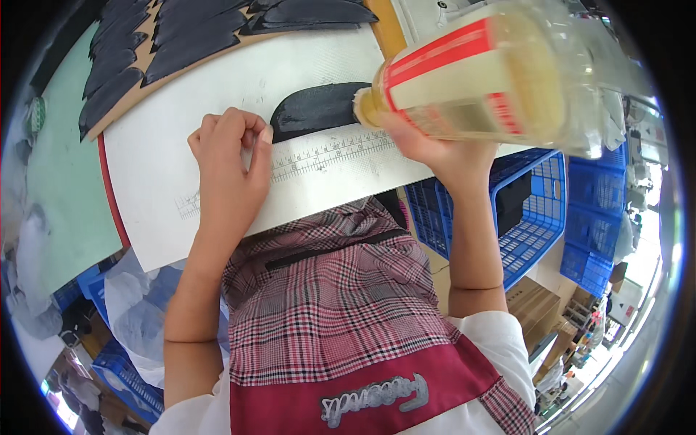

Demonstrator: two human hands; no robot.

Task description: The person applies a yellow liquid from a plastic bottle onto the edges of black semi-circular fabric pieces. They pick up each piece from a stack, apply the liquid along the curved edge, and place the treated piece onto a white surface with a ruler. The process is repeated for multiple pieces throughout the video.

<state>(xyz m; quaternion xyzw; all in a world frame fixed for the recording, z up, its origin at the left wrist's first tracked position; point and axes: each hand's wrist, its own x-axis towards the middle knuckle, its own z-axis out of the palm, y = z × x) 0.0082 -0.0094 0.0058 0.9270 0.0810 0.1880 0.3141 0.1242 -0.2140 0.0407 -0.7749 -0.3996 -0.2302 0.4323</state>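
Observation:
A black, half-oval flat piece (315, 111) lies on the white tabletop, its straight edge near a printed ruler scale. At its left corner my left hand (230, 163) pinches the edge between thumb and fingers. My right hand (446, 152) is wrapped around a clear plastic bottle (464, 83) with a red and cream label and yellowish contents. The bottle is tipped on its side, and its pale, crusted mouth (366, 107) meets the piece's right end. Whether liquid comes out cannot be seen.
Several similar black pieces (196, 40) lie in overlapping rows on a tan board (119, 112) at the far left. The white tabletop (163, 232) ends just before my checked apron. Blue crates (533, 217) stand below on the right, and a green surface (69, 188) is at the left.

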